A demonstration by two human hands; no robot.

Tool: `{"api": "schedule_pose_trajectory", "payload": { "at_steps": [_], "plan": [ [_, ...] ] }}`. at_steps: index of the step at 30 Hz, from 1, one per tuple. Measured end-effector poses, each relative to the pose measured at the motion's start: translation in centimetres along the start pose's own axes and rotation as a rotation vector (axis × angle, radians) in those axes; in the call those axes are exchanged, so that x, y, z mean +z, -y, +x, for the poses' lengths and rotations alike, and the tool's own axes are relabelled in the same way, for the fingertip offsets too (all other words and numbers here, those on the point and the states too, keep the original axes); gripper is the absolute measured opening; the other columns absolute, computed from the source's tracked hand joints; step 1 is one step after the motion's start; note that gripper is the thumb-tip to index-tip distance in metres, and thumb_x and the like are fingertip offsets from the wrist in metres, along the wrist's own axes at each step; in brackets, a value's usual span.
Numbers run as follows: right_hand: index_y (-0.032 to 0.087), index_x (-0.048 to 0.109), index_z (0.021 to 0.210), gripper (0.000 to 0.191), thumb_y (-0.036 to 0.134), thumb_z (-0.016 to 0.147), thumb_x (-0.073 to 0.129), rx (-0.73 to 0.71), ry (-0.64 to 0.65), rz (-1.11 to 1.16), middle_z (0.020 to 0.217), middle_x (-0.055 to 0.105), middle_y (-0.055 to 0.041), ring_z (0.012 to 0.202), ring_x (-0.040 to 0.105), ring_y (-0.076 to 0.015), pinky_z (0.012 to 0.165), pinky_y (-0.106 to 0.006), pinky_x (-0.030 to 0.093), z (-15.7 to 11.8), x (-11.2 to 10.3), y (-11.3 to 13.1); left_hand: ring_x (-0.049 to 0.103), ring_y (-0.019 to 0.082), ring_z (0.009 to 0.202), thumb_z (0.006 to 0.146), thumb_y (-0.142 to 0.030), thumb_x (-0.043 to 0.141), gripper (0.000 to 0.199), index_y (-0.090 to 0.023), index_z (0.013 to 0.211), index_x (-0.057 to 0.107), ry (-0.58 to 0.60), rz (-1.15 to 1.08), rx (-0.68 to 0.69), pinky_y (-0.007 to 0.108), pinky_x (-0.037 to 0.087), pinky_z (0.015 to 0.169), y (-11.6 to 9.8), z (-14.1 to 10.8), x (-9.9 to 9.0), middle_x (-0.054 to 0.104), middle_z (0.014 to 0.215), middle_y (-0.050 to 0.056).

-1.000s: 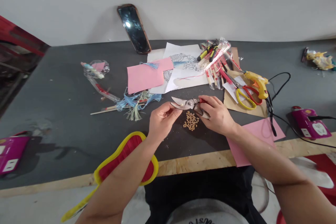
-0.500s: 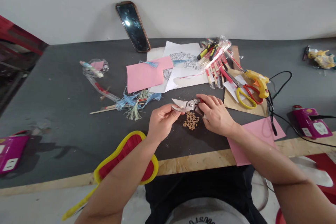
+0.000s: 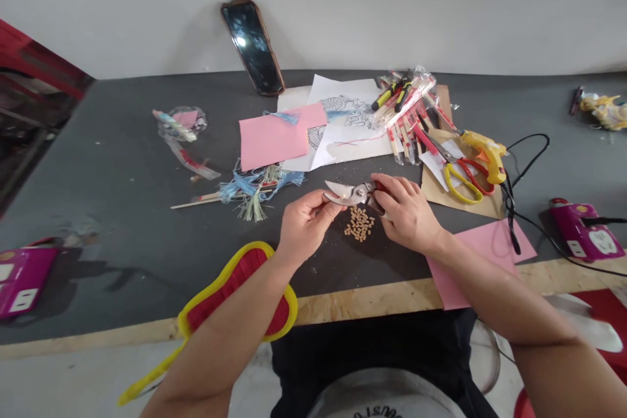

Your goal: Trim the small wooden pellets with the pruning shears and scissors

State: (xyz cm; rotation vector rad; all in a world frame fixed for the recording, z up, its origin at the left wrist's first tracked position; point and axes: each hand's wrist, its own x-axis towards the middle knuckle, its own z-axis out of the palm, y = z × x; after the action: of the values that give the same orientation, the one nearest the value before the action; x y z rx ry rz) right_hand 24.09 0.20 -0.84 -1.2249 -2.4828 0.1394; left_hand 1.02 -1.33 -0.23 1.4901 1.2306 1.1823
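So, what do we have in our hands?

We have red-handled snips [image 3: 356, 194] held over the dark grey tabletop [image 3: 122, 268], just above a small heap of tan grains [image 3: 359, 224].

And how do we grip them?

Our right hand [image 3: 409, 214] is closed around the red handles, and our left hand [image 3: 306, 227] pinches the steel blades between thumb and fingers. The blades stand narrowly open. We cannot tell whether anything sits between them.

What lies near us?

Left of the hands we see blue tassels [image 3: 252, 194] lying on a thin wooden stick [image 3: 196, 202]. Beyond them, a pink paper sheet [image 3: 277, 137] overlaps a white line drawing [image 3: 345, 124].

And to the right?

We see wrapped wooden sticks [image 3: 404, 124], then yellow-handled scissors [image 3: 460, 183] on brown kraft paper [image 3: 482, 206], touching a yellow glue gun [image 3: 484, 155] at its edge.

Anything under our arms?

A second pink sheet [image 3: 470, 268] lies beside our right forearm, and a red-and-yellow padded shape [image 3: 240, 294] lies beneath our left, both over the table's wooden edge [image 3: 372, 300]
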Motion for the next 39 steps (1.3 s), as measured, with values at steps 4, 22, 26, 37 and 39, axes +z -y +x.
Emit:
{"api": "schedule_pose_trajectory", "payload": {
  "at_steps": [4,22,26,37,39],
  "plan": [
    [0.02,0.06,0.114,0.032,0.016,0.082,0.059,0.024,-0.015,0.049,0.146,0.056,-0.0179,0.12,0.058,-0.0345,0.097,-0.05,0.049,-0.1,0.6,-0.4,0.062,0.014,0.065,0.091,-0.043,0.071,0.025,-0.02,0.082,0.077,-0.002,-0.025,-0.004,0.024,0.046,0.056,0.0,0.0,0.0,0.074,0.075,0.004],
    [0.018,0.063,0.118,0.035,0.019,0.085,0.053,0.065,-0.017,-0.046,0.084,0.074,-0.0051,0.07,0.062,-0.0202,0.065,-0.034,0.038,0.1,0.1,0.7,0.058,0.012,0.057,0.086,-0.038,0.074,0.02,-0.018,0.083,0.077,-0.02,-0.062,-0.033,0.023,0.041,0.05,-0.4,0.0,0.2,0.074,0.071,0.004],
    [0.018,0.065,0.116,0.031,0.02,0.089,0.051,-0.035,-0.105,-0.06,0.085,0.075,-0.0037,0.069,0.065,-0.0181,0.064,-0.035,0.034,-0.1,0.0,1.7,0.062,0.014,0.064,0.085,-0.033,0.073,0.016,-0.018,0.077,0.075,-0.044,-0.07,-0.017,0.024,0.048,0.058,-0.3,0.3,0.1,0.074,0.073,0.003],
    [0.018,0.057,0.138,0.06,0.049,0.088,0.07,0.343,-0.089,-0.085,0.122,0.073,-0.0139,0.108,0.068,-0.0325,0.088,-0.044,0.05,0.9,1.1,-2.5,0.048,0.01,0.057,0.084,-0.043,0.077,0.023,-0.02,0.084,0.077,-0.035,-0.1,-0.147,0.022,0.037,0.05,1.2,0.7,0.0,0.065,0.068,0.002],
    [0.018,0.057,0.138,0.064,0.05,0.086,0.073,0.387,-0.044,-0.11,0.122,0.073,-0.0143,0.11,0.066,-0.0348,0.09,-0.047,0.051,1.0,1.2,-2.8,0.047,0.01,0.057,0.083,-0.042,0.077,0.022,-0.02,0.084,0.076,-0.033,-0.104,-0.154,0.022,0.036,0.05,1.2,0.8,0.1,0.063,0.067,0.001]
  ]
}}
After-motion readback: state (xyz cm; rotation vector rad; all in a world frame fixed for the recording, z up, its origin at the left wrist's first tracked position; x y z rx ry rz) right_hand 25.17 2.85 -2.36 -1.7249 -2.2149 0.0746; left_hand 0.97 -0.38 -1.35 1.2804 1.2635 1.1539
